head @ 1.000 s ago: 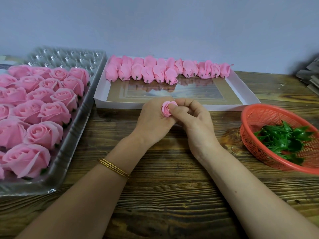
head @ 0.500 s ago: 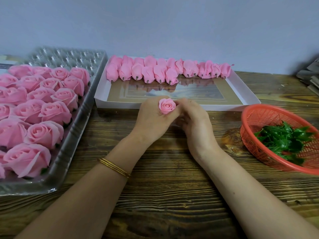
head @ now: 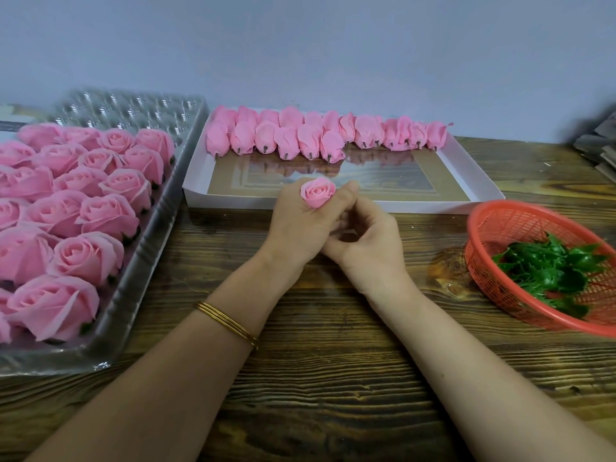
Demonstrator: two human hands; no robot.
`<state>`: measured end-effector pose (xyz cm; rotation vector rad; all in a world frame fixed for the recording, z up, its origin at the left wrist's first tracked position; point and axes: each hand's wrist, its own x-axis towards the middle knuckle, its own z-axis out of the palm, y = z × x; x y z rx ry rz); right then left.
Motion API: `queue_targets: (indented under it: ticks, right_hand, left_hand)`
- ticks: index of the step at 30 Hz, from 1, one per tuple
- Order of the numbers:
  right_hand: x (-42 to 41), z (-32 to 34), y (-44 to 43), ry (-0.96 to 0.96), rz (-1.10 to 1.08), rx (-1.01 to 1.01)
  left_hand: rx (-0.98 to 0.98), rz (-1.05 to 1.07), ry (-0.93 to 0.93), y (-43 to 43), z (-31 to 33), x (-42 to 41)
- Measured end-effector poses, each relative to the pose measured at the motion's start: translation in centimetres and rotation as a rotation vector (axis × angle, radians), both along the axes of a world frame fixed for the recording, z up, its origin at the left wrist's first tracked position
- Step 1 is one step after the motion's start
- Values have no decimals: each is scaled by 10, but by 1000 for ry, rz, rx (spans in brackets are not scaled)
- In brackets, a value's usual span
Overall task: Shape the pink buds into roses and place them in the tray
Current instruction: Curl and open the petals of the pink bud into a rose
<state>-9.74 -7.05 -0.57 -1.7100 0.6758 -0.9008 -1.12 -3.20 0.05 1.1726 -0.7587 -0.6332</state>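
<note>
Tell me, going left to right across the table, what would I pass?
A clear tray holding finished roses → white box with pink buds → orange basket of green leaves.

Pink roses (head: 86,258), pink buds (head: 286,141), clear tray (head: 133,108), white box (head: 233,200), green leaves (head: 550,268), orange-red mesh basket (head: 500,221), dark wood-grain table (head: 333,378).

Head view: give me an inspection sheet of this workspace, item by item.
Surface: wooden table, dark grain.
Job's things: pink bud, partly opened, in the left hand; unshaped buds in rows at the white box's far end; finished roses in the clear tray, far cavities bare.
Clutter: red basket of green leaves.
Hands: left hand grips the bud; right hand curled against it, grip hidden.
Cables: nothing seen.
Surroundings: plain wall; stacked sheets at right edge.
</note>
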Motion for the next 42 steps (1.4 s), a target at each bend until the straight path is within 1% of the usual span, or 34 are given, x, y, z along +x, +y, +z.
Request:
queue_targets:
  ticks: [4, 8, 14, 21, 24, 27, 30, 33, 37, 42]
  right_hand:
    - [1, -4, -1, 21, -51, -101]
    - [0, -7, -2, 27, -77, -143]
    - [0, -6, -4, 17, -43, -110]
    - [-5, 2, -6, -43, 128, -48]
    - [-5, 4, -6, -52, 164, 10]
    - [-4, 4, -4, -57, 151, 50]
    - [-1, -1, -3, -16, 87, -4]
    - [0, -6, -2, 17, -6, -80]
    - [-1, -7, -3, 22, -63, -115]
    - [-3, -2, -3, -30, 22, -32]
  left_hand:
    - [-1, -31, 57, -1, -1, -3]
    - [10, -72, 68, 1, 1, -1]
    - [30, -168, 25, 5, 5, 6]
    - [61, -267, -18, 7, 2, 16]
    - [67, -266, -14, 6, 2, 15]
    - [53, -228, 35, 6, 4, 12]
    - [70, -156, 93, 6, 4, 8]
    - [79, -133, 90, 5, 5, 4]
    - [70, -186, 63, 5, 4, 5]
    - [69, -282, 49, 8, 3, 16]
